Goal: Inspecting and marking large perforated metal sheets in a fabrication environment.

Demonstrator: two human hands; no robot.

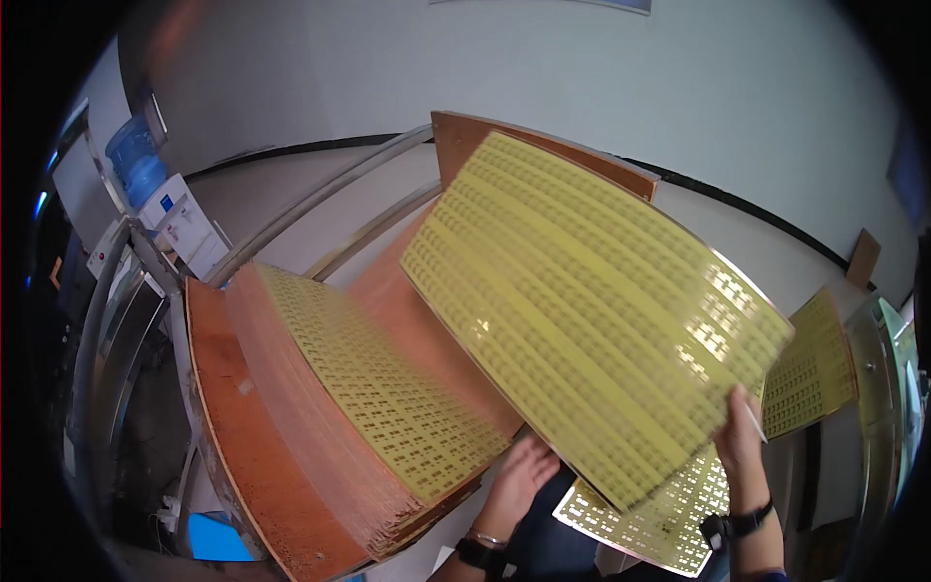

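Note:
A large yellow-green circuit board panel (592, 301) with rows of small copper-coloured patterns is held up, tilted, before me. My right hand (742, 441) grips its right-hand lower corner, thumb on the upper face. A thin white strip shows beside that hand; I cannot tell what it is. Below the panel's lower left edge is my left hand (519, 480), its fingers stretched out and their tips close to the edge. To the left leans a thick stack of similar panels (388, 378). A shinier perforated-looking panel (659, 519) lies underneath, partly hidden by the held one.
The stack rests against a brown board (233, 388) on a rack with grey metal tubes (339, 184). Another yellow panel (810, 364) stands at the right by a metal machine (882, 388). At the far left are a water dispenser (179, 223) and a blue object (218, 536).

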